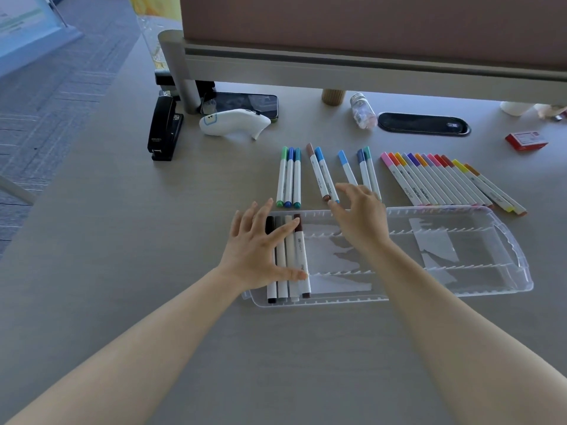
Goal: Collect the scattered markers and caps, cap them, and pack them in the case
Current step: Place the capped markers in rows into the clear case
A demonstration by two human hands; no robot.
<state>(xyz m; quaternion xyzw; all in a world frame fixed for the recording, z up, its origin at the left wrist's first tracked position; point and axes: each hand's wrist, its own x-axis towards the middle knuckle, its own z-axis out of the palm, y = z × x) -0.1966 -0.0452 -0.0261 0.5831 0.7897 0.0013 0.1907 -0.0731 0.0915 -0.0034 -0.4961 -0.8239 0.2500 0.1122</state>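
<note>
Resting flat across the packed markers, the left hand (257,253) has its fingers spread and straight, touching the four capped markers (290,259) that lie side by side at the left end of the clear plastic case (478,289). Black, grey, a pale one and brown, by their caps. The right hand (359,219) hovers over the case's far rim, fingers loosely bent and fanned, gripping nothing. Its fingertips sit just short of the pens beyond.

On the grey surface (122,271) behind the case, the capped markers lie in groups. Three on the left (289,179): green, blue, teal, touching each other. Next a pair (322,176), brown and blue. Then a single light blue marker (346,168), partly behind the right hand, and another pair (368,171), dark blue and teal, also partly hidden. Further right, a long fan of warm and purple colours (445,182), about fourteen, though the overlap makes the count uncertain.

Along the back sit one black stapler (164,130), one white handheld device (233,122), one phone (245,104), one small bottle (363,113) on its side, and one red box (526,142).
</note>
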